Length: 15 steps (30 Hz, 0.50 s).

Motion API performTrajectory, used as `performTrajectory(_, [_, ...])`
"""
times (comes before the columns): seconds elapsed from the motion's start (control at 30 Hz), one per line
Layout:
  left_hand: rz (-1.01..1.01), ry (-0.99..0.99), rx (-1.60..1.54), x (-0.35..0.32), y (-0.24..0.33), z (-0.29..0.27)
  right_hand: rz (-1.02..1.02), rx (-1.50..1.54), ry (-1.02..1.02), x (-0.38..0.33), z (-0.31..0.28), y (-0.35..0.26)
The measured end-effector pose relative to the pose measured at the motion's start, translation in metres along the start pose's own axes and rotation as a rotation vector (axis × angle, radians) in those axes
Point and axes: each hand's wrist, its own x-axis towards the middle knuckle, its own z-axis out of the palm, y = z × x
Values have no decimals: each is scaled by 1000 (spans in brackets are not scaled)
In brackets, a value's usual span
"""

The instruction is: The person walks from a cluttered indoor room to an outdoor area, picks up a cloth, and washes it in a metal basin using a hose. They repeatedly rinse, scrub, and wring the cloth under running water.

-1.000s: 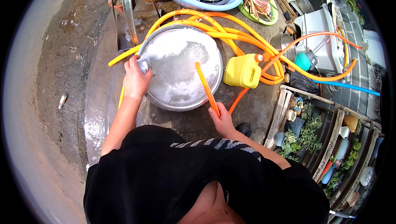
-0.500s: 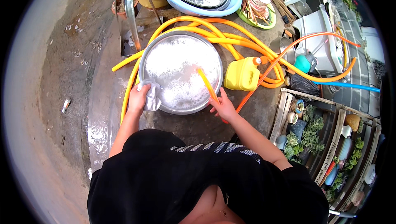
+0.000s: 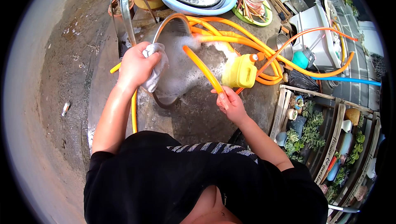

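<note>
A metal basin point(image 3: 174, 29) stands tipped on its side, its mouth facing right, with suds and cloudy water point(image 3: 185, 73) spilling from it over the ground. My left hand point(image 3: 137, 68) is closed at its left edge, gripping a wet grey-white cloth point(image 3: 156, 72) against the rim. Fingers of my right hand point(image 3: 230, 103) wrap around an orange hose point(image 3: 203, 68) near its end, which points up and left at the basin. Any water leaving the hose cannot be made out. A yellow jug point(image 3: 239, 72) with an orange-red cap stands just beyond my right hand, foam beside it.
Loops of orange hose point(image 3: 247, 42) lie behind the basin. Farther back are a blue tub point(image 3: 229, 1) holding metal pans and a green basin point(image 3: 264, 21) with bowls and chopsticks. A metal-handled dustpan point(image 3: 131, 20) stands left; a wooden plant rack point(image 3: 330, 141) is at right.
The basin has gone from upright and full of suds to tipped, its water running out rightward. My left hand rose with the cloth; my right hand drew back slightly right with the hose.
</note>
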Motion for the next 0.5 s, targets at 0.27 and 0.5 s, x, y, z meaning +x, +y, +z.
performTrajectory(0.27, [118,-71,55,2,11,-13,-219,-45,-125,27,16,-42])
performTrajectory(0.5, [86,-104,-90,7,-3,-20,-61,159,28,62,18,-46])
